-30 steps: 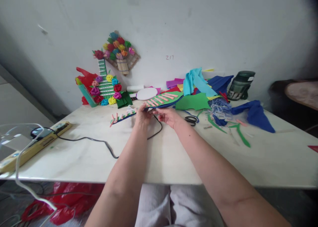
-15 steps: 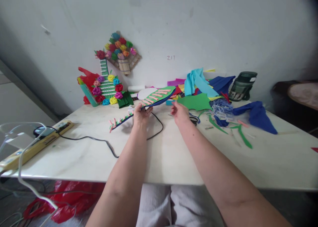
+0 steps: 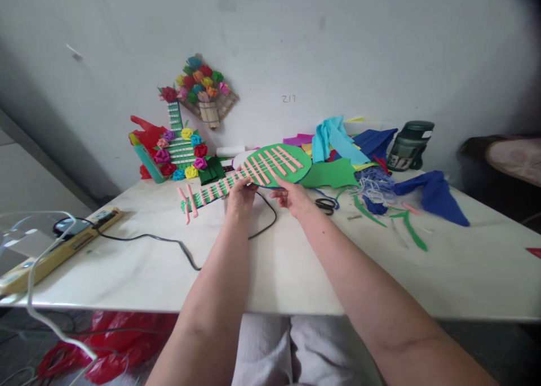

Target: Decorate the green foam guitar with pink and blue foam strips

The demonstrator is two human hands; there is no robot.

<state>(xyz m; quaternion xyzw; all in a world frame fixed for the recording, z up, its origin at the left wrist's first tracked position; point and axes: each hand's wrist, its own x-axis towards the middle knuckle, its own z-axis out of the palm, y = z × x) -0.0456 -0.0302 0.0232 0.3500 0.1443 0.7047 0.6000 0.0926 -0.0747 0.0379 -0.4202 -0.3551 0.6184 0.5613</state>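
Note:
A green craft guitar (image 3: 291, 176) with pink strips laid across it and thin white strings is held above the table, its face turned up toward me. The round body points right and the narrow neck slopes down to the left. My left hand (image 3: 242, 198) grips it where neck meets body, fingers partly hidden underneath. At the body's lower edge, my right hand (image 3: 293, 199) has its thumb against the rim and its fingers curled below. Black-handled scissors (image 3: 325, 206) lie just right of that hand.
Behind are a flower-trimmed craft guitar (image 3: 182, 143), a glue bottle (image 3: 147, 159), and a paper-flower bouquet (image 3: 207, 87) on the wall. Coloured sheets (image 3: 332, 173), tangled string (image 3: 374, 184) and a dark green bottle (image 3: 409, 146) are right. A power strip (image 3: 84, 236) with a black cord (image 3: 147, 235) lies left.
The craft guitar has tilted so its face shows more fully. My right hand has moved from beside the body to its lower edge, uncovering the scissors.

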